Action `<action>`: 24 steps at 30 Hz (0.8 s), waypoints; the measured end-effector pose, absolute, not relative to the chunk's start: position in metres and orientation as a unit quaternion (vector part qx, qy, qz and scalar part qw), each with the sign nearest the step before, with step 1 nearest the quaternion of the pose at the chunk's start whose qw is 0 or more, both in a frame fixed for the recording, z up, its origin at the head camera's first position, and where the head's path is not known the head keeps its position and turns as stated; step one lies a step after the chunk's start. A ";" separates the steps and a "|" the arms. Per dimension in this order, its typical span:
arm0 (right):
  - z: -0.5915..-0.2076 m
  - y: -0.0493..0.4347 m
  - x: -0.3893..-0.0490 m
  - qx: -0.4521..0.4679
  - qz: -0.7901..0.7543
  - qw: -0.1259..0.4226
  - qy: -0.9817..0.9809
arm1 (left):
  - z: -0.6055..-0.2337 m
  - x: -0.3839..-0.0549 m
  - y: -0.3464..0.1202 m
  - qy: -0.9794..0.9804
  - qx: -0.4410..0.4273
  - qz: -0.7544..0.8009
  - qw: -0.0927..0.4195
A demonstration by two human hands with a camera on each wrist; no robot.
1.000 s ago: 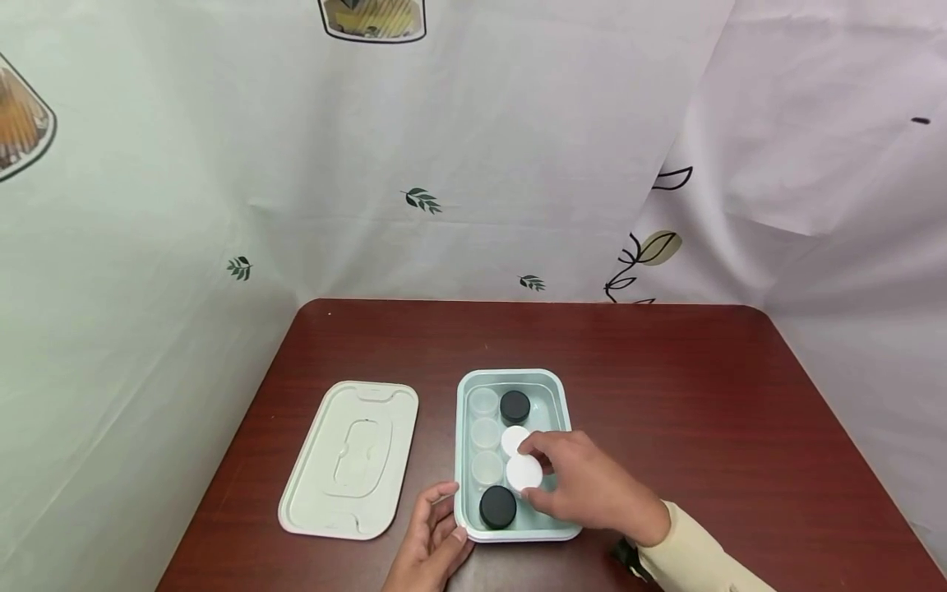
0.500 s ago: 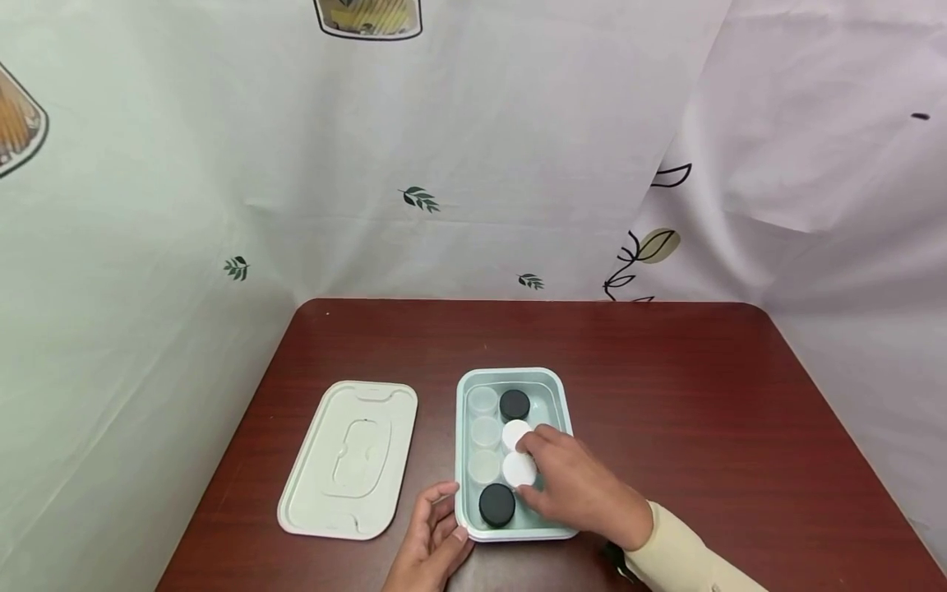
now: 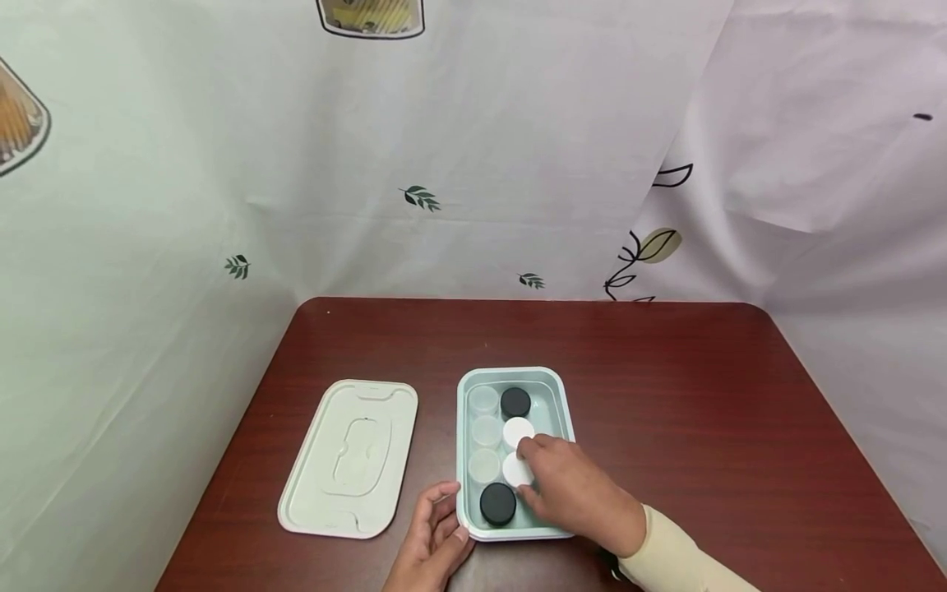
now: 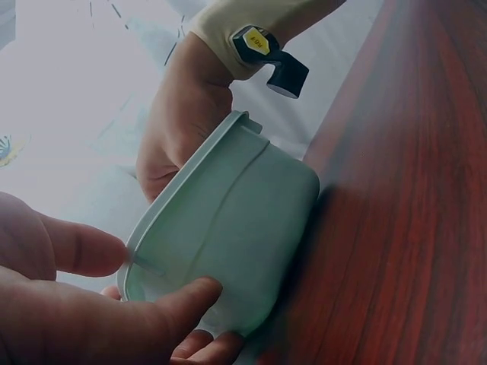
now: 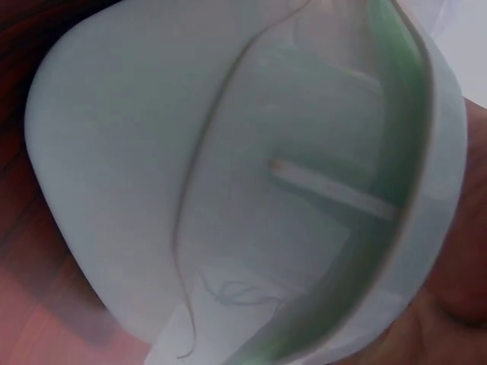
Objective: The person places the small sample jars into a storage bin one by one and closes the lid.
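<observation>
A pale green plastic box (image 3: 527, 533) stands on the table with round-topped pieces inside: several clear ones (image 3: 484, 466) along its left side, a black one (image 3: 498, 504) at the front, another black one (image 3: 515, 403) at the back, and white ones between. My right hand (image 3: 580, 493) reaches in over the right rim and pinches the nearer white round piece (image 3: 517, 469). The other white round piece (image 3: 518, 432) sits right behind it. My left hand (image 3: 429, 538) holds the box's near left corner, the thumb (image 4: 190, 296) against its outer wall. The right fingertips are hidden in both wrist views.
A flat off-white lid (image 3: 348, 456) lies on the dark red table (image 3: 666, 370), left of the box. White printed cloth (image 3: 481, 164) hangs behind and along the sides. A wrist camera (image 4: 285, 72) is strapped over the right sleeve.
My right hand has shifted slightly left and lower with the nearer white piece, which now lines up closely behind the front black one. The left hand stays at the corner.
</observation>
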State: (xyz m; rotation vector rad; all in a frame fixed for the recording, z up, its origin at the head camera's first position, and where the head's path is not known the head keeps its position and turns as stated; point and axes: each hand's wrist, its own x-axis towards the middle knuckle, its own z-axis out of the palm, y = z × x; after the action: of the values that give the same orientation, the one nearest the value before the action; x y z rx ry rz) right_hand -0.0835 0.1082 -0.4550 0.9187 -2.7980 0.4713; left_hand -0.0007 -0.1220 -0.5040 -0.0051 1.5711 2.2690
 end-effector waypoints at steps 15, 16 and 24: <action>-0.436 0.105 -0.074 0.260 0.223 0.107 -0.933 | -0.498 -0.002 -0.132 0.631 -0.008 0.760 0.152; -0.435 0.103 -0.073 0.260 0.239 0.106 -0.930 | -0.497 -0.001 -0.134 0.642 -0.018 0.754 0.142; -0.435 0.071 -0.061 0.268 0.466 -0.009 -0.843 | -0.490 -0.005 -0.172 0.675 -0.032 0.736 0.053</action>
State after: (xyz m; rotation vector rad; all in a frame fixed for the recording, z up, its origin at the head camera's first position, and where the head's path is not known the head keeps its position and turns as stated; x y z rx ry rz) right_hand -0.0610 0.0713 -0.4351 0.8477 -2.6635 1.4731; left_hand -0.0045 -0.1722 -0.4901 -0.0964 2.0508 2.2362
